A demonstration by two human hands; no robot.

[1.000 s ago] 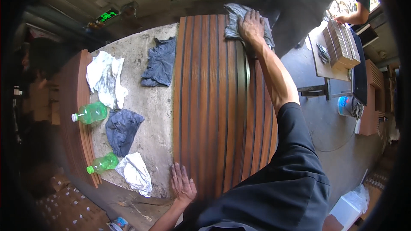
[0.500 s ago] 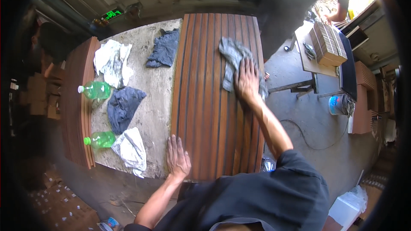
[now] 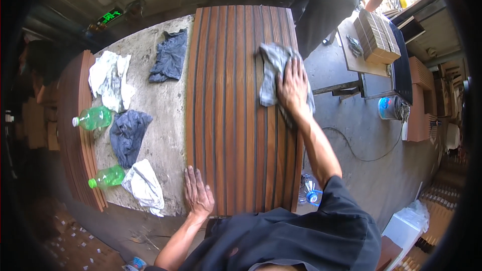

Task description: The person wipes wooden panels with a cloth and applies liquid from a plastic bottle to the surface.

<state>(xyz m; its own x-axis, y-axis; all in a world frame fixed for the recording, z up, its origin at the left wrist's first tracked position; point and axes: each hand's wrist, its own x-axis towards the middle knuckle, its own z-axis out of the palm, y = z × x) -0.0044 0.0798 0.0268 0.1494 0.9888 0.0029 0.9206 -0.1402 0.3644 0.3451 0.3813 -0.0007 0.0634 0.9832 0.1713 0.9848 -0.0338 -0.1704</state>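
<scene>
A brown slatted wood panel [image 3: 226, 120] with dark grooves lies lengthwise before me on a stained pale tabletop [image 3: 165, 115]. My right hand [image 3: 294, 86] rests flat, fingers stretched, on a crumpled grey cloth [image 3: 271, 78] at the panel's right side. Part of the cloth lies under the palm and is hidden. My left hand [image 3: 198, 190] lies flat with fingers extended at the panel's near left edge, with no cloth under it. Left of the panel are two dark cloths, one far [image 3: 169, 56] and one nearer [image 3: 128, 136], and two white cloths, one far [image 3: 109, 78] and one near [image 3: 144, 184].
Two green bottles, a white-capped one [image 3: 95, 118] and a green-capped one [image 3: 108, 176], lie beside a stack of brown boards [image 3: 80, 135]. At right, a side table holds bundled boards [image 3: 376, 37]; a bucket [image 3: 392, 108] and cable [image 3: 351, 153] are on the floor. Another person [image 3: 326, 10] stands beyond the panel.
The view has shifted, so the panel and table appear further left. My right hand and the grey cloth have moved slightly toward the panel's right edge. My left hand stays at the near left edge.
</scene>
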